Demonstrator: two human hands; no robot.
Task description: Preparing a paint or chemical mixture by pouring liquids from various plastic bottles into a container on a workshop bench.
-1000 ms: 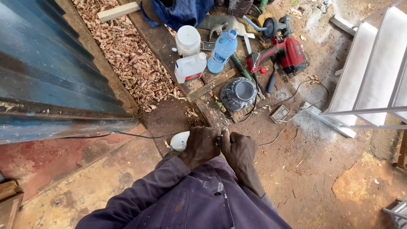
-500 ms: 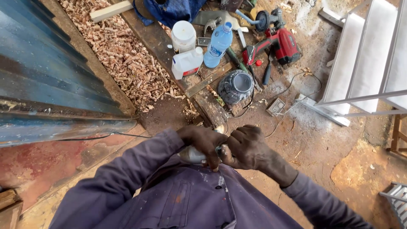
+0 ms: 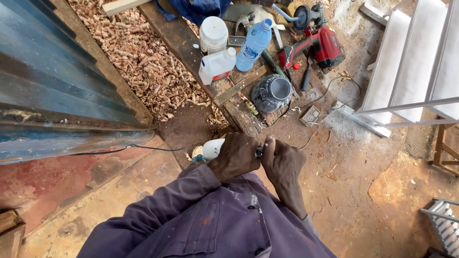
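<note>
My left hand [image 3: 236, 155] is wrapped around a small white tool [image 3: 213, 148] with a blue bit near its end, held close to my chest. My right hand [image 3: 282, 162] is closed on a dark part [image 3: 259, 152] at the tool's other end, the two hands touching. A thin black cord [image 3: 143, 148] runs from the tool to the left. My purple work sleeves fill the bottom of the view.
Ahead on wooden boards lie a white jug [image 3: 217, 65], a white tub [image 3: 213, 33], a blue water bottle [image 3: 253, 44], a red power tool [image 3: 320, 45] and a dark round container [image 3: 272, 92]. Wood shavings [image 3: 143, 57] lie left, blue sheet metal [image 3: 48, 81] beyond, white frames [image 3: 406, 71] right.
The view has shifted slightly, and my hands have drawn closer together on the tool. My right arm has pulled in toward my body.
</note>
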